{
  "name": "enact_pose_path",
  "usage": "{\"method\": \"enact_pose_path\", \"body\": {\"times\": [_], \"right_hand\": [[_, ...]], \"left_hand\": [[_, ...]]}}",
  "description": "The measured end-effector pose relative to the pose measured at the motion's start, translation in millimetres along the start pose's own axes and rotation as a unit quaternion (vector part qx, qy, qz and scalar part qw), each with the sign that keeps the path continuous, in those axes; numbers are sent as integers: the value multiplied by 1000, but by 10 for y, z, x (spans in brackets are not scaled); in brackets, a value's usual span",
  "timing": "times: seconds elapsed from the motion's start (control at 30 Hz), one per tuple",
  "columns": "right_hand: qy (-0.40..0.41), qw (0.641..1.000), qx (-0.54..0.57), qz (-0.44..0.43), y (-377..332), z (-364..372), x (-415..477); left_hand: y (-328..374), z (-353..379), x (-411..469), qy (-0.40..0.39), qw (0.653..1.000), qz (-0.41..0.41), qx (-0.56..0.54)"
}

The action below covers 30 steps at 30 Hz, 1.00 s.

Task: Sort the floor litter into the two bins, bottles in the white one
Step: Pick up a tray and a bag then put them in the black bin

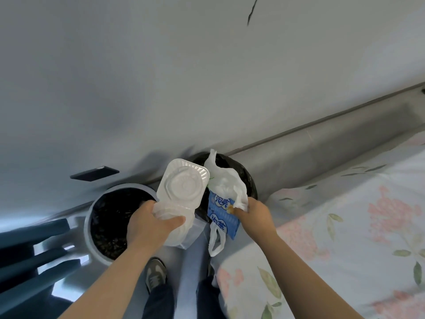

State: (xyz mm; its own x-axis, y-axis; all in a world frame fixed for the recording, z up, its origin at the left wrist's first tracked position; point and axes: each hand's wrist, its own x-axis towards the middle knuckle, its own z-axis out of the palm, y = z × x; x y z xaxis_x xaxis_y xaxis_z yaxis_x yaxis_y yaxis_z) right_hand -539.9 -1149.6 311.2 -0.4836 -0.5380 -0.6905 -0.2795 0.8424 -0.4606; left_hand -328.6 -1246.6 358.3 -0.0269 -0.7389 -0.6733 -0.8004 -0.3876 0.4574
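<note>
The left hand grips a box, likely light and brittle, by its base, its lid open beyond the fingers, the white bin just left. The right hand pinches a limp bag and a slick-looking wrapper bunched together, over the black bin just beyond it.

The grey floor carries two bins close together by the wall: a white bin on the left and a black bin near it on the right. A shoe stands before them. A bed stands at the right.
</note>
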Motion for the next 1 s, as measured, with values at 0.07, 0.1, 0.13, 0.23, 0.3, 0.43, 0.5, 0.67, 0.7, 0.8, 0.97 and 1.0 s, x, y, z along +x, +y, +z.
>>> {"method": "enact_pose_path", "body": {"times": [0.07, 0.1, 0.13, 0.23, 0.3, 0.43, 0.5, 0.67, 0.7, 0.8, 0.97, 1.0], "right_hand": [[-16, 1000, 10, 13, 96, 102, 221], [-21, 1000, 11, 15, 145, 148, 330], [-26, 999, 9, 17, 188, 192, 440], [-40, 999, 2, 31, 291, 318, 731], [-45, 998, 16, 46, 381, 406, 922], [-28, 997, 10, 67, 516, 536, 1205], [-13, 997, -1, 71, 543, 579, 1290], [-6, 997, -55, 62, 607, 733, 1466], [-3, 995, -73, 61, 616, 765, 1488], [12, 992, -106, 66, 670, 878, 1549], [-39, 993, -95, 57, 722, 1002, 1522], [-34, 994, -96, 49, 726, 981, 1489]], "left_hand": [[-72, 123, 162, 3, 1000, -3, 2], [-111, 182, 241, 4, 1000, -3, 3], [-150, 238, 316, 5, 1000, -2, 4], [-240, 381, 501, 8, 1000, -3, 7], [-276, 456, 599, 13, 1000, -5, 5], [-348, 580, 759, 20, 1000, -13, -4], [-390, 646, 830, 19, 1000, -13, -2], [-443, 796, 971, 15, 1000, -15, -16], [-456, 825, 994, 14, 1000, -13, -20], [-487, 901, 1036, 14, 999, -5, -29], [-463, 977, 1080, 13, 999, 0, -33], [-445, 986, 1088, 12, 999, -1, -33]]}}
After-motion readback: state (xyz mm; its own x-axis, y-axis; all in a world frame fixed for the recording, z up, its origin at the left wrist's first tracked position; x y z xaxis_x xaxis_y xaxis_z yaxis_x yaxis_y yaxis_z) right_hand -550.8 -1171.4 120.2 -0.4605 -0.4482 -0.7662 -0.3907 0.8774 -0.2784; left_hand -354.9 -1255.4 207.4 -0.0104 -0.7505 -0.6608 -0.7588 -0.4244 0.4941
